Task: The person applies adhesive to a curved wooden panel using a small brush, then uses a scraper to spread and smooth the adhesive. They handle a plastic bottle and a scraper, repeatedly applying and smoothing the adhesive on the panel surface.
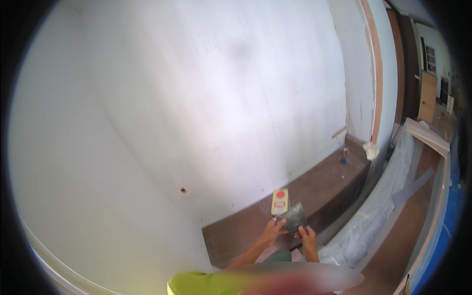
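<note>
A dark grey, flat rectangular piece (295,218), dusted with white and looking like sandpaper, is held between both hands. My left hand (272,230) grips its left side, thumb on top. At the lower right edge, my right hand (308,236) pinches it between thumb and fingers. Just beyond the left hand lies a cream rectangular block or pack (280,202) with red printing. It rests on a brown ledge (250,217) that runs along the wall, its near end partly behind the grey piece.
A white wall (221,110) with smudges, a crack and a small hole (183,190) rises ahead. Small items, one blue (343,160), sit at the ledge's far end. Clear plastic sheeting (372,217) covers something at right, beside boards (427,138) and a blue floor cover (448,221).
</note>
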`<act>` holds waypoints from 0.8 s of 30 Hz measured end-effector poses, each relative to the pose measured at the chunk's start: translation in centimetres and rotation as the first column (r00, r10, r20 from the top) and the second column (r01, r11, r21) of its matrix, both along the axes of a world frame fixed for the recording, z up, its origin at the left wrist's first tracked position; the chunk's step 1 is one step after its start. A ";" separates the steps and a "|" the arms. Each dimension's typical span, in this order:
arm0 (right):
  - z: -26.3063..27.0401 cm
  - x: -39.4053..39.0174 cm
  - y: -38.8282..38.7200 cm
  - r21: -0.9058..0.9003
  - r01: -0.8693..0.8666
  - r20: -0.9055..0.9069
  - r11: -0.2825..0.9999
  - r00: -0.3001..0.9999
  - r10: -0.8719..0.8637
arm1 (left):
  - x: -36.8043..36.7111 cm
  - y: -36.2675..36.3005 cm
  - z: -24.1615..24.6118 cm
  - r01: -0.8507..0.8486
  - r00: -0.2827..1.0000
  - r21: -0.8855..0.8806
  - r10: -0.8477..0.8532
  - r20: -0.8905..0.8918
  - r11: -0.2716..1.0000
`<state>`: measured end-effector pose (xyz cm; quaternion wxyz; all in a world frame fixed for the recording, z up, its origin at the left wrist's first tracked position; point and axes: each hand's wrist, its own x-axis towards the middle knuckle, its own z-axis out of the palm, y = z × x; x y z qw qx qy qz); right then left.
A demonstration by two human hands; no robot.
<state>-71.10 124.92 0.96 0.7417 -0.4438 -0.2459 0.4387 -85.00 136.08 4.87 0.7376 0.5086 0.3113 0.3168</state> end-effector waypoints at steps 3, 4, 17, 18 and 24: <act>1.2 -0.2 2.6 0.095 -0.032 -0.054 0.995 0.998 0.037 | -0.4 1.8 1.1 0.017 0.999 0.009 -0.017 0.032 1.000; 1.5 -0.1 3.4 0.086 -0.043 -0.070 0.995 0.996 0.049 | -0.3 2.4 1.5 0.011 0.999 -0.007 -0.011 0.032 1.000; -9.0 13.3 14.8 -0.126 0.575 -0.013 0.809 0.814 -0.581 | -0.3 13.8 -4.6 -0.148 0.811 0.658 0.472 -0.347 0.739; -11.1 13.8 15.1 -0.228 0.586 0.046 0.778 0.804 -0.592 | -0.3 14.7 -5.6 -0.211 0.830 0.664 0.490 -0.265 0.717; -21.0 14.9 19.6 -0.531 0.413 0.038 0.740 0.884 -0.467 | 1.2 18.4 -9.1 -0.091 0.810 0.799 0.511 -0.287 0.594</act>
